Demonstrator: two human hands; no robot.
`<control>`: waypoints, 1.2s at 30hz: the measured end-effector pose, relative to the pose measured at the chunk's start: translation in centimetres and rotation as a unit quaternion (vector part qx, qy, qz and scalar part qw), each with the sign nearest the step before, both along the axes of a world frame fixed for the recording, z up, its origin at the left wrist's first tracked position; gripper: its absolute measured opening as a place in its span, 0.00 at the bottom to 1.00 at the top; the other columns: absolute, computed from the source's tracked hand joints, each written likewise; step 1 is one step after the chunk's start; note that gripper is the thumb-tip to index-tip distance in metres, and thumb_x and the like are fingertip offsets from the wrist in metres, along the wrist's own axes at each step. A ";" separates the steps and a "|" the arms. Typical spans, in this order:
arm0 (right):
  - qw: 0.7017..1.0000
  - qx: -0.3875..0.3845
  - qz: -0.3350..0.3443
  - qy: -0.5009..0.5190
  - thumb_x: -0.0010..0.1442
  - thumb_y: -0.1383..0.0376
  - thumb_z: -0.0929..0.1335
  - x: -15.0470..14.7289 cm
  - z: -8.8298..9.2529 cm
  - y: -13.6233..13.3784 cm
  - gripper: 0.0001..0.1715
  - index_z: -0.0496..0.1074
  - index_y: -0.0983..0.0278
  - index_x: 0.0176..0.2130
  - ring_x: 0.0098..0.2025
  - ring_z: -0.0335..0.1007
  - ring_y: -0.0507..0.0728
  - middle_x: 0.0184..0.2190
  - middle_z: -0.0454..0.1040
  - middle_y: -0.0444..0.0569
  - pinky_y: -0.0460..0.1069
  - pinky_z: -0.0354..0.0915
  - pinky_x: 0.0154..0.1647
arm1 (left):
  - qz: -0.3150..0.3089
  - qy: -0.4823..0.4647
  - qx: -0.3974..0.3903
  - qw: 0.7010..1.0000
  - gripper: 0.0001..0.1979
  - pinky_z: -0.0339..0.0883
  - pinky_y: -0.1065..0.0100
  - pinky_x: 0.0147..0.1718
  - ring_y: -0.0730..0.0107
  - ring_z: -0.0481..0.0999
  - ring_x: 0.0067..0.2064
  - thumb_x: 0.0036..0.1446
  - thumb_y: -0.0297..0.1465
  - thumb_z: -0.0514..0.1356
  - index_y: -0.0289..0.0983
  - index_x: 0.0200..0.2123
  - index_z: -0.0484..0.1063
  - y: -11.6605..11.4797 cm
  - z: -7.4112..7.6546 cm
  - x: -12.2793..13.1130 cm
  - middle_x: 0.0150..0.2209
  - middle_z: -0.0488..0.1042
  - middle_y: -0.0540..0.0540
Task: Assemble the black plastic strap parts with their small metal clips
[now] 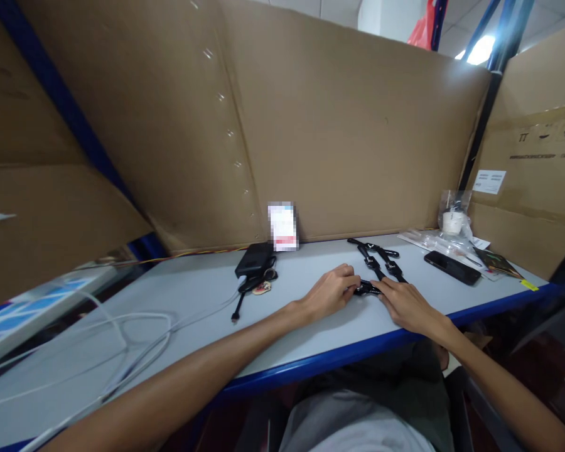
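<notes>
My left hand (332, 290) and my right hand (405, 304) meet at the table's front right. Between them is a small black strap-like item (367, 288), which looks like a wristwatch. Both hands have their fingers closed on its ends, the left on one side and the right on the other. Just behind lie several similar black watches with straps (371, 260), stretched out on the table. The fingers partly cover the held watch, so its face cannot be made out clearly.
A black phone (452, 268) lies to the right, near clear plastic bags (452, 242). Left of my hands are a black box-shaped device (254, 260) with a short cable and a propped-up blurred screen or card (283, 227). White cables (169, 326) loop across the left. Cardboard (348, 138) walls the table's back.
</notes>
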State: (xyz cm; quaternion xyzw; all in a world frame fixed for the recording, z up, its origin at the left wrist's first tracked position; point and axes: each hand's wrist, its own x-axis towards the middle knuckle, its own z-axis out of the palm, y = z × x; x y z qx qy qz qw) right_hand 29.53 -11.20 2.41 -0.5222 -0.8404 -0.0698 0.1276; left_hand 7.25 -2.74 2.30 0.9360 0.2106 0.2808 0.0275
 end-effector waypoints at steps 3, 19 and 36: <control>1.000 0.002 -0.002 0.001 0.71 0.69 0.59 0.0 0.1 0.0 0.23 0.65 0.65 0.63 0.45 0.76 0.61 0.51 0.74 0.57 0.53 0.69 0.46 | -0.008 0.006 0.011 1.000 0.11 0.66 0.67 0.38 0.65 0.71 0.39 0.62 0.21 0.53 0.36 0.36 0.74 -0.1 -0.1 0.1 0.34 0.72 0.44; 1.000 -0.006 -0.001 0.018 0.72 0.69 0.59 0.0 0.1 0.0 0.24 0.64 0.64 0.64 0.46 0.76 0.60 0.51 0.75 0.55 0.53 0.68 0.46 | -0.008 -0.076 -0.076 0.994 0.09 0.69 0.63 0.44 0.63 0.74 0.43 0.60 0.20 0.59 0.38 0.37 0.77 -0.3 -0.5 0.9 0.38 0.76 0.45; 1.000 0.001 0.001 0.019 0.71 0.70 0.59 0.3 -0.5 0.4 0.25 0.65 0.65 0.64 0.48 0.77 0.62 0.52 0.75 0.56 0.55 0.71 0.47 | -0.012 -0.072 -0.038 0.997 0.11 0.70 0.62 0.44 0.62 0.73 0.44 0.62 0.21 0.56 0.37 0.41 0.77 -0.3 -0.8 0.9 0.39 0.75 0.44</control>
